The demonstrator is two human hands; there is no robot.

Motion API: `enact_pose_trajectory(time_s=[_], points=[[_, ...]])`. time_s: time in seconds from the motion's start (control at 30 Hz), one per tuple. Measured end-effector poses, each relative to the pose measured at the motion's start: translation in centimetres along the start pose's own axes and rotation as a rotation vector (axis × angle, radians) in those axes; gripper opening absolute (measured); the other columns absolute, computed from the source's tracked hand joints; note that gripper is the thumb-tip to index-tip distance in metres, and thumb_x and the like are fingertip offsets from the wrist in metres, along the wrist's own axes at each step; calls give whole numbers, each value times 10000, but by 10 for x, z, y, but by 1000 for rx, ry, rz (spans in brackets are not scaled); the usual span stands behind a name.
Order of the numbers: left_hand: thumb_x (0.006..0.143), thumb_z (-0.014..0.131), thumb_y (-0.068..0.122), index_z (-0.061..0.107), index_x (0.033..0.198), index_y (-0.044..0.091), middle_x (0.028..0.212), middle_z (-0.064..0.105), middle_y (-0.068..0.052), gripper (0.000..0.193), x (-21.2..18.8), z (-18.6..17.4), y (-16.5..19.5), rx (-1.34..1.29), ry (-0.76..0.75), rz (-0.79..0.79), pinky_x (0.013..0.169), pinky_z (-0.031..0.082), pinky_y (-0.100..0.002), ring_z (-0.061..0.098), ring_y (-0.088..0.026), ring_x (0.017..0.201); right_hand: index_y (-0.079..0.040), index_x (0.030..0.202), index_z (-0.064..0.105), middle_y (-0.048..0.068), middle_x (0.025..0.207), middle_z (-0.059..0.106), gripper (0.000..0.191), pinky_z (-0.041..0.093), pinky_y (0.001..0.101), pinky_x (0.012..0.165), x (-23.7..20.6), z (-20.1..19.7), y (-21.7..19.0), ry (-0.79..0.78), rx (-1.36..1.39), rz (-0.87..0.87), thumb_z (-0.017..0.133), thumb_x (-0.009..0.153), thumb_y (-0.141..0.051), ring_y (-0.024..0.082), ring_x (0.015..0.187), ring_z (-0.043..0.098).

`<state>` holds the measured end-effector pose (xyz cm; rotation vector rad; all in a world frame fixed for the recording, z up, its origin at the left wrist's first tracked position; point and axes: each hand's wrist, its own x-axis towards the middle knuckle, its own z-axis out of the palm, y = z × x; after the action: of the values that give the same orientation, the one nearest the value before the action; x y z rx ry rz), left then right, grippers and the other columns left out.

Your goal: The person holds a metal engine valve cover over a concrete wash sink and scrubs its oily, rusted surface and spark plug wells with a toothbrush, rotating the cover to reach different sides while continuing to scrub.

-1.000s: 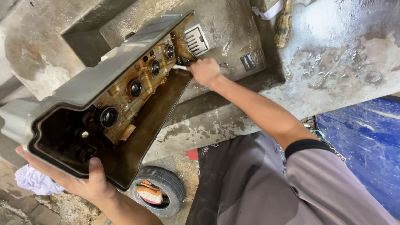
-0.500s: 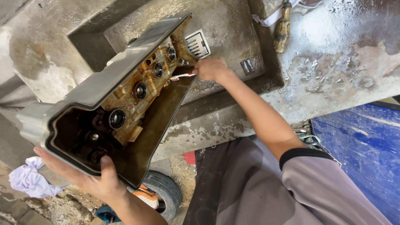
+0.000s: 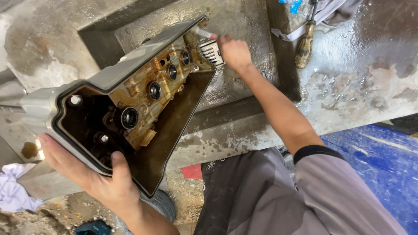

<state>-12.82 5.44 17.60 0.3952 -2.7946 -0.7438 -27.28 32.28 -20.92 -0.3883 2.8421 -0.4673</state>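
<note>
Your left hand (image 3: 102, 182) grips the near end of the engine cover (image 3: 130, 104), thumb hooked over its rim, and holds it tilted with the open underside facing you. Inside, the cover is coated in brown and black oily grime, with a row of dark round holes (image 3: 154, 90) running along its middle. Your right hand (image 3: 235, 52) is closed around a small brush (image 3: 203, 33) whose tip sits at the far end of the cover, just above a square drain grate (image 3: 212, 53).

The far end of the cover hangs over a sunken concrete basin (image 3: 244, 21) that looks wet. The concrete surface (image 3: 361, 78) to the right is wet and stained; a tool with a wooden handle (image 3: 305, 43) lies on it beside a crumpled rag (image 3: 322, 13). Lower left, a white cloth (image 3: 13, 191) lies on the dirty floor, and a blue sheet (image 3: 383, 161) shows at the right.
</note>
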Motion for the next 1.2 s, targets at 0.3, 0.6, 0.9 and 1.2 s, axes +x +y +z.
enact_pose_trajectory(time_s=[0.3,0.6,0.9,1.2], points=[[1056,626,527,226,1664,69,1714,233,-214,860,14,3,32,11,-3,-22,1323,179,-474,238,-344,1592,-43,1289,628,160,916,721,280,579,442,548,7,33,-20,51,88,59,503,1040,-64,294,667,729],[1075,597,574,200,1688,109,1739,214,-166,866,9,5,34,31,2,-57,1340,179,-445,216,-297,1606,-119,1137,757,118,913,734,230,561,475,569,-2,17,-13,389,185,236,601,1039,-256,353,665,712],[1078,663,532,167,1680,155,1732,203,-117,866,3,3,19,-10,-22,-45,1320,249,-437,254,-272,1607,-124,945,767,166,746,721,256,544,503,578,-2,26,-31,39,137,135,602,1029,-300,373,663,706],[1143,639,525,137,1664,194,1722,192,-88,796,5,1,10,46,-33,25,1292,228,-423,232,-255,1627,-127,843,757,128,792,740,172,575,457,644,-33,6,-8,-238,-77,3,619,910,-205,294,717,735]])
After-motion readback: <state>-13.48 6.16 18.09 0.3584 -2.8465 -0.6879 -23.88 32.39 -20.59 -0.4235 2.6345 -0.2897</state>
